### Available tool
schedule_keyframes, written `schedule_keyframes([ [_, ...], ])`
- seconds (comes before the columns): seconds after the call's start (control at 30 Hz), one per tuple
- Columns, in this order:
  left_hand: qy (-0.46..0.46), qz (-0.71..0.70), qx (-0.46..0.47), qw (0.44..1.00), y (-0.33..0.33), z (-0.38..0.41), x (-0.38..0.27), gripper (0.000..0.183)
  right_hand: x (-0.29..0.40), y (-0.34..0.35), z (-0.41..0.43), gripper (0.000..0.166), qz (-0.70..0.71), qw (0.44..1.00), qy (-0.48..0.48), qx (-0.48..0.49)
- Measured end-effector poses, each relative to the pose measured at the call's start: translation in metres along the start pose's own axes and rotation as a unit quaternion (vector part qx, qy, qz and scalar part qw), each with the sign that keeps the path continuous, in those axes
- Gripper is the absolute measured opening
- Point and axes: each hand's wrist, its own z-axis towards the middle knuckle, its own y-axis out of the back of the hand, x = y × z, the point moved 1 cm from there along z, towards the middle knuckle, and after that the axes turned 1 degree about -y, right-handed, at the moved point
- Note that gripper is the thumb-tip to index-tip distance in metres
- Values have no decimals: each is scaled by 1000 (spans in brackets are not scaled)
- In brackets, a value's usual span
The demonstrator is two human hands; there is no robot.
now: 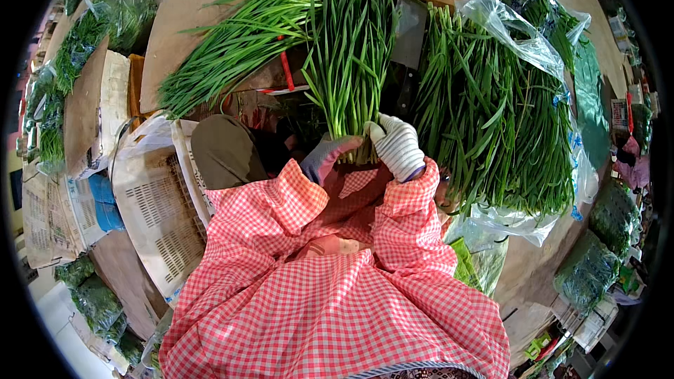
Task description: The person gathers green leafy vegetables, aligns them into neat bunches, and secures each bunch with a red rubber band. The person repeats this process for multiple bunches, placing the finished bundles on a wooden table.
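Note:
A bunch of garlic chives (354,58) points away from me, its pale stem ends close to my body. Around the left side of those stems my left hand (330,157) is closed, in a grey-purple glove. My right hand (397,146), in a white ribbed glove, grips the stems from the right; its fingertips are partly hidden. Left of the bunch, more garlic chives (242,45) lie fanned across a board, beside a red strip (287,71). A cleaver (409,34) with a dark handle lies just right of the held bunch.
A large heap of garlic chives (495,110) rests on clear plastic (518,45) at the right. White plastic crates (158,210) stand at my left, near a cardboard piece (84,110). Bagged greens (587,273) lie at the far right. My knee (225,150) is beside the crate.

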Motion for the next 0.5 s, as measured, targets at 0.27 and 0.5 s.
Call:
schedule_keyframes([
  [0.27,-77,50,-20,996,-11,7,1,38,7,15,-3,51,86,993,-64,48],
  [0.5,-226,572,-109,781,50,47,52,53,20,-20,-12,62,211,977,-18,27],
])
